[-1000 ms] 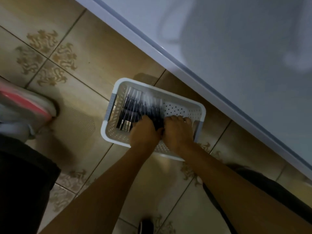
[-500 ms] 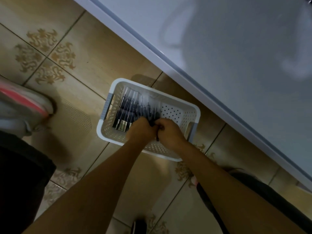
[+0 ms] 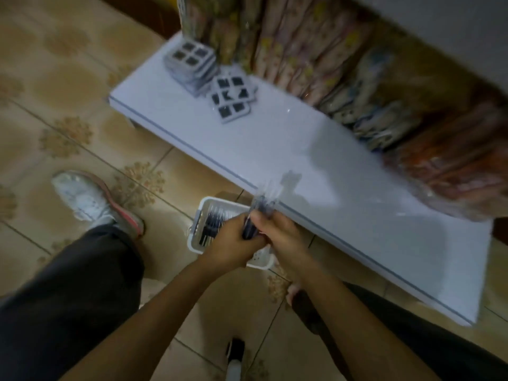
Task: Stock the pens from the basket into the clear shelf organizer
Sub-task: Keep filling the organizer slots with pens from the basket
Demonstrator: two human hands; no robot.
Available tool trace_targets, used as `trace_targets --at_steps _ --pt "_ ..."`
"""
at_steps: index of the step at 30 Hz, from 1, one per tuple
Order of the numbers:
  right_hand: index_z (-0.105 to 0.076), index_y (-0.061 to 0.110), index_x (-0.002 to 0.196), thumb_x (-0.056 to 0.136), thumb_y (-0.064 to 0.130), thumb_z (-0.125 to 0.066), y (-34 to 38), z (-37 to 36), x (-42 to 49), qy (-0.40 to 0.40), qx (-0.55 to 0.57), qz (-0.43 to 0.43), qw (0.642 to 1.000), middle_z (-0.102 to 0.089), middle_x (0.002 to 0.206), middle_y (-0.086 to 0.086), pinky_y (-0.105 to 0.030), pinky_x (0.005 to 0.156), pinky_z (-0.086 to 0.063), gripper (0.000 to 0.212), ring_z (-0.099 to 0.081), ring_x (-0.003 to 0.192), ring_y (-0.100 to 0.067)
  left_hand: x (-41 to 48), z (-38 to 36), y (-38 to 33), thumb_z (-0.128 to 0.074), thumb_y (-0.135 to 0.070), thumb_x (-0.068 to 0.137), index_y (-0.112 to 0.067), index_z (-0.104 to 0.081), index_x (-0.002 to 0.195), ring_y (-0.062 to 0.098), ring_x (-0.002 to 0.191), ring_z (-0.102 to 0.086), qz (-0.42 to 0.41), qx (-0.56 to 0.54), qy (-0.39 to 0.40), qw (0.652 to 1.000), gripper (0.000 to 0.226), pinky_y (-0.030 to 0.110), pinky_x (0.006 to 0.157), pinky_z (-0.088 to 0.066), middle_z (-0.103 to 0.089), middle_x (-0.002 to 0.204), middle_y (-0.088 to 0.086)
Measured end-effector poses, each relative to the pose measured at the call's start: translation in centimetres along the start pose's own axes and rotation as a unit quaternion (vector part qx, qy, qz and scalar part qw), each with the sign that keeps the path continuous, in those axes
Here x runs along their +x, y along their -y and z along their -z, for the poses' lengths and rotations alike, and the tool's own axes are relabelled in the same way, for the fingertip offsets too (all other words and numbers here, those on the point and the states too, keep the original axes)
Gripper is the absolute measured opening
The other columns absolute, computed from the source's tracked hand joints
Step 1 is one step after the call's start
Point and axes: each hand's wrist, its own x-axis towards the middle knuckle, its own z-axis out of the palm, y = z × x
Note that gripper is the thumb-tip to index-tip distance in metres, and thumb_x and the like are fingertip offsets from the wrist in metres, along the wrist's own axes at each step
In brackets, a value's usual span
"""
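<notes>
Two hands meet at lower centre: the left hand [image 3: 233, 240] and right hand [image 3: 280, 237] together grip a bundle of dark pens [image 3: 262, 206], held just above the white basket [image 3: 193, 235] on the floor. Printing on the packs [image 3: 233, 99] on the white shelf [image 3: 275, 144] is too blurred to read.

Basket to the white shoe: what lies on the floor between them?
Only bare patterned tile lies between the basket and the white shoe, seen in the head view.
</notes>
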Motion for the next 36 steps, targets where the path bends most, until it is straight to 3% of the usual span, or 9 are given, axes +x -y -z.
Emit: trace_targets --at_steps 3,6,10,15,23,25,29,31,36 --pt "-0.072 0.010 0.099 0.086 0.026 -0.069 6.3 -0.4 -5.2 0.014 0.011 0.030 0.999 -0.074 0.099 -0.003 -0.031 0.085 -0.056 0.021 -0.069 0.097 -0.015 -4.4 0.2 -7.4 -0.058 0.004 0.086 -0.017 -0.057 0.088 0.005 0.048 -0.055 -0.067 0.019 0.048 0.996 0.021 0.022 0.045 -0.043 -0.059 0.056 -0.008" --pt "-0.075 0.011 0.086 0.090 0.024 -0.063 11.3 -0.7 -10.4 0.002 -0.016 0.130 0.991 -0.074 0.089 -0.003 -0.037 0.083 -0.056 0.018 -0.069 0.089 -0.016 -7.1 0.6 -13.0 -0.057 0.003 0.088 -0.005 -0.057 0.099 0.009 0.062 -0.063 -0.085 0.005 0.070 0.994 0.014 0.029 0.058 -0.054 -0.064 0.071 -0.001" --pt "-0.068 0.015 0.075 0.095 0.017 -0.058 17.2 0.2 -16.8 -0.030 -0.049 0.277 0.959 -0.074 0.087 -0.009 -0.041 0.088 -0.056 0.022 -0.070 0.088 -0.022 -9.7 0.3 -19.7 -0.062 -0.018 0.090 -0.011 -0.062 0.103 0.016 0.078 -0.070 -0.084 0.004 0.123 0.989 0.015 0.031 0.077 -0.058 -0.069 0.092 0.007" --pt "-0.063 0.002 0.086 0.093 0.009 -0.059 23.4 2.5 -23.5 -0.030 -0.062 0.397 0.915 -0.072 0.083 -0.013 -0.031 0.075 -0.058 0.011 -0.071 0.081 -0.025 -12.8 -1.7 -27.4 -0.062 -0.010 0.088 -0.019 -0.055 0.108 0.010 0.051 -0.043 -0.189 -0.031 0.108 0.976 0.023 0.020 0.046 -0.035 -0.052 0.073 0.000" --pt "-0.071 0.003 0.087 0.094 0.027 -0.059 29.1 7.4 -29.5 -0.092 0.018 0.394 0.914 -0.074 0.091 -0.011 -0.035 0.084 -0.057 0.028 -0.071 0.089 -0.021 -14.9 -6.3 -34.6 -0.056 -0.042 0.085 -0.010 -0.054 0.086 0.020 0.048 -0.055 -0.340 0.014 0.098 0.935 0.032 0.027 0.048 -0.045 -0.060 0.066 0.014" --pt "-0.075 0.010 0.085 0.093 0.037 -0.059 30.1 8.6 -30.3 -0.142 -0.051 0.398 0.905 -0.075 0.093 -0.002 -0.025 0.077 -0.054 0.032 -0.070 0.087 -0.010 -15.0 -7.4 -35.8 -0.056 -0.040 0.085 -0.013 -0.056 0.090 0.020 0.048 -0.055 -0.361 -0.007 0.095 0.928 0.027 0.027 0.048 -0.045 -0.062 0.065 0.010" --pt "-0.072 0.015 0.075 0.091 0.042 -0.060 31.4 10.9 -30.6 -0.170 -0.054 0.395 0.901 -0.075 0.088 -0.009 -0.042 0.065 -0.054 0.034 -0.069 0.077 -0.032 -14.0 -9.2 -37.9 -0.056 -0.027 0.093 -0.021 -0.061 0.101 0.012 0.055 -0.060 -0.384 -0.020 0.059 0.921 0.011 0.022 0.049 -0.046 -0.067 0.076 -0.002" --pt "-0.070 0.014 0.076 0.090 0.042 -0.061 32.0 12.0 -30.3 -0.167 -0.036 0.389 0.905 -0.075 0.087 -0.009 -0.036 0.059 -0.054 0.033 -0.070 0.074 -0.028 -13.3 -9.9 -38.8 -0.056 -0.025 0.093 -0.020 -0.059 0.102 0.015 0.058 -0.059 -0.397 -0.011 0.056 0.916 0.010 0.025 0.053 -0.049 -0.064 0.076 -0.001" --pt "-0.068 0.012 0.102 0.087 0.031 -0.068 32.7 15.4 -29.1 -0.128 0.007 0.428 0.895 -0.074 0.098 -0.007 -0.040 0.090 -0.054 0.025 -0.070 0.094 -0.022 -11.7 -11.6 -40.5 -0.046 -0.025 0.098 -0.001 -0.049 0.086 0.013 0.046 -0.035 -0.394 -0.027 0.040 0.918 0.028 0.022 0.042 -0.030 -0.044 0.063 0.004"
